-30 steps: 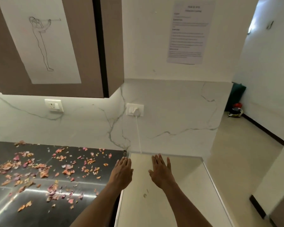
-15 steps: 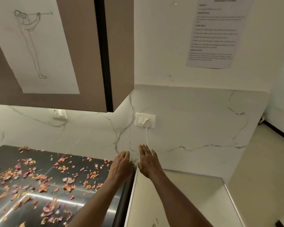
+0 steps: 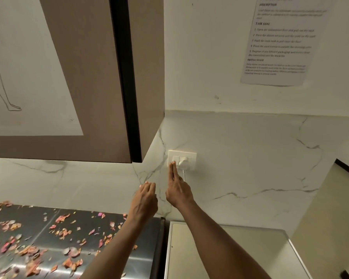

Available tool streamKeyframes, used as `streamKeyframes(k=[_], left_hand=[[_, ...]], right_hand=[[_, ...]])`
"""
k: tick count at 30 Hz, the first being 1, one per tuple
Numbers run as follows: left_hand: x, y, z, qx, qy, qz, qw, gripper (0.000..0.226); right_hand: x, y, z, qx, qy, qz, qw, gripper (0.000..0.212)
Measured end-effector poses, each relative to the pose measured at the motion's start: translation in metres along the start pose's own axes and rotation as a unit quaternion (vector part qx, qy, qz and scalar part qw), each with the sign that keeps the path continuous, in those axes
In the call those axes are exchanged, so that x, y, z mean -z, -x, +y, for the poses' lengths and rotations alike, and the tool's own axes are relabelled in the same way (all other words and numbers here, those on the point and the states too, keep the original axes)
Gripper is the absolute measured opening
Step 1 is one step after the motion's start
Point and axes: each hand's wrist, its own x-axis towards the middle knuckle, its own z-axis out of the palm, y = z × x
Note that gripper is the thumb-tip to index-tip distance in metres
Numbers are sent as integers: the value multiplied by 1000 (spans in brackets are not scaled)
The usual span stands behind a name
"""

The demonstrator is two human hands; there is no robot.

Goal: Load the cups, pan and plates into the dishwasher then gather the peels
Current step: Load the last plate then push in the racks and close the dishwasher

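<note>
Pink and orange peels (image 3: pixel 65 232) lie scattered over the dark shiny counter (image 3: pixel 129 264) at the lower left. My right hand (image 3: pixel 176 188) is raised to the marble wall with straight fingers, and its fingertips touch the switch of the white wall socket (image 3: pixel 182 160), which has a white plug in it. My left hand (image 3: pixel 145 200) hovers just left of it, fingers straight and holding nothing. The white appliance top (image 3: pixel 230 256) lies below my right forearm. No cups, pan or plates are in view.
A brown wall cabinet (image 3: pixel 93 77) with a line drawing taped to it hangs over the counter. A printed task sheet (image 3: pixel 278 41) is stuck on the wall at the upper right. A doorway opening (image 3: pixel 330 208) lies to the right.
Both hands rose from above the appliance top toward the wall. My right hand reached the socket switch, and the view moved closer to the wall.
</note>
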Motion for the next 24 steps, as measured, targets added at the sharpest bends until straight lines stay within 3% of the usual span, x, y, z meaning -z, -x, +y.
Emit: streamKeyframes(k=[12, 19, 24], left_hand=[[-18, -29, -13, -4, 13, 18, 1000, 26], [-21, -28, -3, -19, 21, 1, 1000, 27], [-14, -18, 9, -17, 29, -11, 999, 28]], right_hand=[[-28, -22, 8, -17, -18, 3, 1000, 101], [-24, -25, 19, -32, 4, -65, 997, 113], [-3, -19, 13, -53, -51, -103, 992, 109]])
